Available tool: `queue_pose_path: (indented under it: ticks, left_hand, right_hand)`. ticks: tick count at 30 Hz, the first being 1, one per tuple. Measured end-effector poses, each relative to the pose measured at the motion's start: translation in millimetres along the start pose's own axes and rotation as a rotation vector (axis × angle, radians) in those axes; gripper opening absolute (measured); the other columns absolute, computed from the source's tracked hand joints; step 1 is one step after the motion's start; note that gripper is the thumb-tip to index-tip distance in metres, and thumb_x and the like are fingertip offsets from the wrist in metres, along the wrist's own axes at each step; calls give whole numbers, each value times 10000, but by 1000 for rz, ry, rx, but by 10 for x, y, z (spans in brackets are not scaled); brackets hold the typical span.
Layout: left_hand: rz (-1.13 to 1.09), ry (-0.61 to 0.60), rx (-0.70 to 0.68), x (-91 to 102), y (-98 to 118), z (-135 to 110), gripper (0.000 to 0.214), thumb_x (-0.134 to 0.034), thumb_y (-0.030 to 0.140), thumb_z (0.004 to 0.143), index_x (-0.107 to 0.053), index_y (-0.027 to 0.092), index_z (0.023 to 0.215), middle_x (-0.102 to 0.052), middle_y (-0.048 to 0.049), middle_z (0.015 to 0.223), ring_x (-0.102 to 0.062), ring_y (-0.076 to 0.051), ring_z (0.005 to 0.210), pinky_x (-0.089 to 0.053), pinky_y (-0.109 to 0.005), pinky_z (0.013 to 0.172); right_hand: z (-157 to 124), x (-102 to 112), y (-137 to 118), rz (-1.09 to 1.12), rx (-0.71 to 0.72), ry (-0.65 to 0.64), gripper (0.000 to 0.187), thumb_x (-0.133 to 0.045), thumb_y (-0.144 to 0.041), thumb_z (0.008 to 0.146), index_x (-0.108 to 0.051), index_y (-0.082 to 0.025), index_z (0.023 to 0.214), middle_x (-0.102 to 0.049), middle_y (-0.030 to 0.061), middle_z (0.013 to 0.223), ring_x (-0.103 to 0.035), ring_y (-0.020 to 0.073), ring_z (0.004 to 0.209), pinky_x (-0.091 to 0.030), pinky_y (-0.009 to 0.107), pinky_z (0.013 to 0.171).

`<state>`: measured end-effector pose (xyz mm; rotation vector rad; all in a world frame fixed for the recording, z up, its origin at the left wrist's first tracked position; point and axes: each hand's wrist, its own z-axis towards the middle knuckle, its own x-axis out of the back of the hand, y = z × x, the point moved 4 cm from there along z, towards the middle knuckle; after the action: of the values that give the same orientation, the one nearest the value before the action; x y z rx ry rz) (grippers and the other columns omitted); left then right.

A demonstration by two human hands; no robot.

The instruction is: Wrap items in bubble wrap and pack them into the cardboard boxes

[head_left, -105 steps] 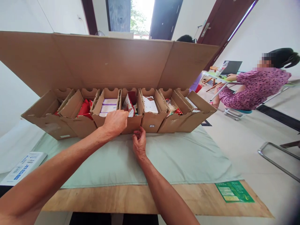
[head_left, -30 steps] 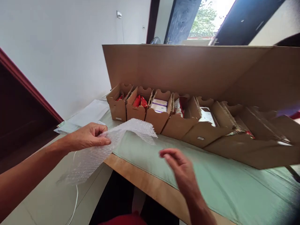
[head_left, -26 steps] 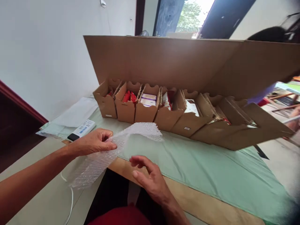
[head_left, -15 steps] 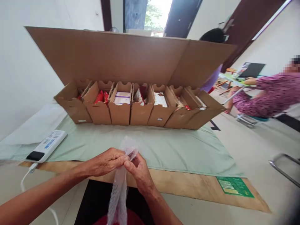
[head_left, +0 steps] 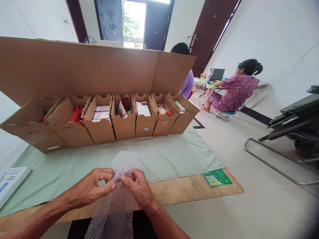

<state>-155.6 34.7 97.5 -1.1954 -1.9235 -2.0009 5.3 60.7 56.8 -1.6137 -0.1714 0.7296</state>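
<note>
Both my hands pinch a sheet of clear bubble wrap near its top edge, above the wooden board's front edge. My left hand grips it with thumb and fingers closed. My right hand grips it just beside, fingers curled. The sheet hangs down between my forearms towards my lap. Beyond my hands a row of small cardboard boxes stands on a pale green cloth, holding red and white packets.
A tall cardboard sheet stands behind the box row. A white device lies at the left edge. A green label is stuck on the board. A seated person works at a small table at the right. A folded metal frame lies on the floor.
My left hand brought the bubble wrap in from the left to the middle. My right hand came up and took hold of it too. The view swung back to face the boxes.
</note>
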Motion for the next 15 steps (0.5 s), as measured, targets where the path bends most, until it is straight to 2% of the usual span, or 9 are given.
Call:
queue_pose_path:
  ticks: [3, 6, 8, 11, 13, 15]
  left_hand:
    - [35, 132, 75, 60, -104, 43, 383, -495, 398, 921, -345, 206, 625, -441, 29, 712, -457, -136, 695, -341, -262, 658]
    - [68, 128, 19, 97, -49, 73, 295, -506, 321, 891, -382, 205, 650, -545, 10, 842, -529, -148, 811, -394, -263, 762]
    - [82, 122, -21, 142, 61, 96, 247, -508, 289, 876, -405, 204, 668, -583, 0, 933, -550, -152, 872, -409, -270, 818]
    - [46, 114, -40, 241, 206, 151, 256, -512, 311, 871, -422, 200, 658, -613, -13, 980, -566, -152, 860, -426, -271, 799]
    - [-37, 111, -28, 331, 219, 206, 322, -529, 390, 866, -420, 197, 632, -638, -31, 990, -570, -156, 815, -440, -272, 738]
    - [-140, 143, 22, 443, 148, 282, 394, -563, 480, 834, -424, 195, 599, -668, -52, 980, -580, -167, 787, -448, -274, 687]
  right_hand:
    - [-1, 2, -21, -30, 51, -35, 324, -730, -479, 830, -705, -190, 976, -679, 12, 900, -589, 154, 816, -453, 263, 761]
    - [34, -4, -39, -62, 30, -50, 300, -709, -413, 823, -707, -194, 1028, -706, 28, 958, -634, 169, 863, -477, 285, 803]
    - [73, 33, -53, -85, -14, 10, 272, -698, -408, 808, -721, -183, 959, -712, 32, 894, -647, 172, 807, -487, 286, 753]
    - [97, 154, -114, -117, -27, 118, 257, -652, -411, 814, -718, -171, 749, -679, 24, 700, -612, 155, 662, -467, 270, 655]
    - [50, 290, -167, -117, 15, 216, 293, -634, -406, 830, -691, -175, 657, -655, 20, 626, -585, 144, 617, -463, 270, 645]
    - [-62, 449, -181, -71, 58, 337, 270, -666, -397, 822, -678, -179, 663, -664, 17, 626, -586, 141, 610, -475, 270, 649]
